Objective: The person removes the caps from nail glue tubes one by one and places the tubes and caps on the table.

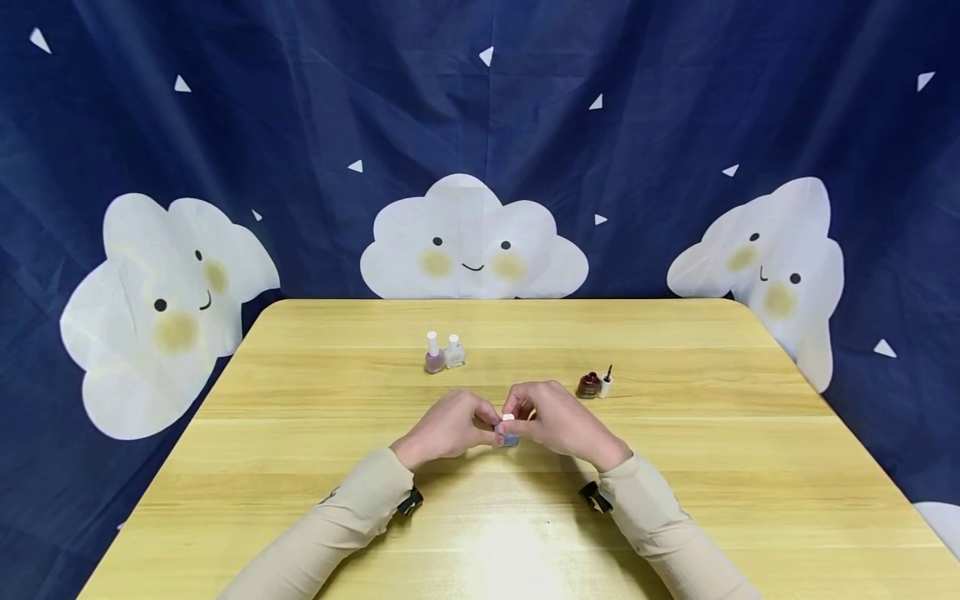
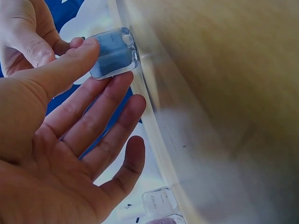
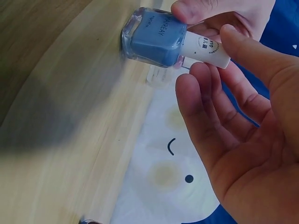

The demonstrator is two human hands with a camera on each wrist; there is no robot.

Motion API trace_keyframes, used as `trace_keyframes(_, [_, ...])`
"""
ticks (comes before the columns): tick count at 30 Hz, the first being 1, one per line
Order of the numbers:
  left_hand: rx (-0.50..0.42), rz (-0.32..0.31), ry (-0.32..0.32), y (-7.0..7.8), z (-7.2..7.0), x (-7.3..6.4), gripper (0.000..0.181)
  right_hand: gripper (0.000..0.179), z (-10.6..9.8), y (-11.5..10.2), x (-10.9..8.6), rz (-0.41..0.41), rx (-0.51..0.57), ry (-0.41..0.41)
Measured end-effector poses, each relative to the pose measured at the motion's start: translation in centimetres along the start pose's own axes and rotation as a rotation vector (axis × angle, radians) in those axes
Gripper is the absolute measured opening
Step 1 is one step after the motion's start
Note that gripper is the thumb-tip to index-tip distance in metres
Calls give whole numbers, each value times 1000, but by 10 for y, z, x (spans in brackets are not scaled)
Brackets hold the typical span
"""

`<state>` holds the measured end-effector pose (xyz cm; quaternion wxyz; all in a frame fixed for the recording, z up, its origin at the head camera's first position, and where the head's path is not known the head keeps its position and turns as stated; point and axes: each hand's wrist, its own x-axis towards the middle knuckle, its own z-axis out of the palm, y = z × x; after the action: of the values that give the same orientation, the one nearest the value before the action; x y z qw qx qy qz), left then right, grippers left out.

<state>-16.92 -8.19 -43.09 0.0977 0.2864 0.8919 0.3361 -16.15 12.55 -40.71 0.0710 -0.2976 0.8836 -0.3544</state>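
Note:
A blue nail polish bottle with a white cap is held just above the table in the middle of the head view. My left hand pinches the glass body between thumb and fingers, its other fingers spread loosely in the left wrist view. From the other side, my right hand holds the white cap, with the thumb on one face and fingertips on the opposite face. The cap sits on the bottle's neck. In the head view, fingers partly cover the bottle.
Farther back stand a mauve nail polish bottle and a clear one, both with white caps. To the right is an uncapped dark red nail polish bottle, its brush cap standing brush-up beside it. A cloud-printed curtain hangs behind the wooden table.

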Motion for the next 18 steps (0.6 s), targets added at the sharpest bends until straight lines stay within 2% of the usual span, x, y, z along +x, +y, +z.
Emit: trace_keyframes(18, [35, 8, 3, 0, 0, -1, 11, 9, 0, -1, -1, -30, -32, 23])
